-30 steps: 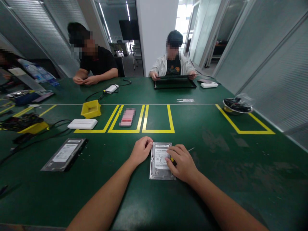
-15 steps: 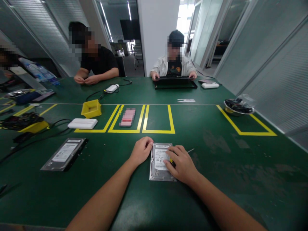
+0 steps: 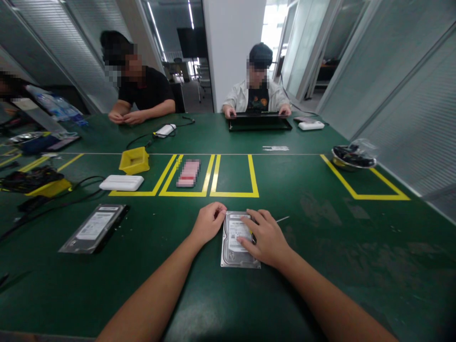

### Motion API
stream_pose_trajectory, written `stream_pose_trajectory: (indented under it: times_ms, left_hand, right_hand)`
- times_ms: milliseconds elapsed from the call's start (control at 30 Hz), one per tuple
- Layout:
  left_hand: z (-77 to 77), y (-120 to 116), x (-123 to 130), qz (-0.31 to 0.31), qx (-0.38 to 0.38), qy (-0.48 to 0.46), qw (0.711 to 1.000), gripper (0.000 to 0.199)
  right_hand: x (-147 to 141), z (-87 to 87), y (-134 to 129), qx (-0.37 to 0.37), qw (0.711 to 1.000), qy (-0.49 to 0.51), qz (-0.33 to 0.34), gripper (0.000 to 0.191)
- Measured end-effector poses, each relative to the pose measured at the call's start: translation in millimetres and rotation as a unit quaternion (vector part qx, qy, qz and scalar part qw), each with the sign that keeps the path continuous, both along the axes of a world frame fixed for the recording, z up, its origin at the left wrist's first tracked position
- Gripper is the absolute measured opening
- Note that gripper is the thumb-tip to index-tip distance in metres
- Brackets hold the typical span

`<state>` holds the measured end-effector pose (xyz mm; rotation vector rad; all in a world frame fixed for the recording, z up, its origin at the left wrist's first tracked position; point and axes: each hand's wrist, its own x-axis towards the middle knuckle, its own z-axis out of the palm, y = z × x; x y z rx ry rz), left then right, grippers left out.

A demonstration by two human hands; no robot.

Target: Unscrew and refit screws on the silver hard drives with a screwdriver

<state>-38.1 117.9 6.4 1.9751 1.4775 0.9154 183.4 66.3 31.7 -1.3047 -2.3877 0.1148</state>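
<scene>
Hard drive [image 3: 231, 241], unmoved, right fingers [image 3: 250, 223] spread wider

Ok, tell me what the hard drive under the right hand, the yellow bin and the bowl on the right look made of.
The hard drive seems metal, silvery with a dull sheen; its label looks like printed paper. The yellow bin is probably plastic, fairly matte, judging by its even colour. The bowl is likely polished metal, given its silvery, reflective side.

Office-type room doubling as electronics workshop: glass partitions [image 3: 388, 99] with blinds [image 3: 46, 23], dark screen [image 3: 192, 42] on stand behind; long green table [image 3: 149, 313] with yellow tape boxes [image 3: 234, 194], hard drives [image 3: 233, 243], tangled cables [image 3: 32, 180], people [image 3: 151, 90] seated across
</scene>
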Motion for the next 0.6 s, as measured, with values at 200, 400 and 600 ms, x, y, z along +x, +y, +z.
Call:
stream_pose_trajectory:
  times_ms: [200, 400, 600]
  left_hand:
    - [-1.1, 1.8, -1.9, -0.001, -0.022, -0.025, 0.999, 0.018]
    - [-0.2, 3.7, -2.1, -0.008, -0.029, -0.032, 0.999, 0.019]
    - [-1.4, 4.4, -2.0, -0.008, -0.038, -0.039, 0.998, 0.017]
  right_hand:
    - [2.0, -1.7, -0.4, -0.012, 0.999, -0.034, -0.01, 0.056]
    - [3.7, -1.9, -1.1, -0.017, 1.0, -0.025, -0.008, 0.055]
    - [3.8, -1.2, -1.5, -0.025, 0.999, -0.019, -0.008, 0.054]
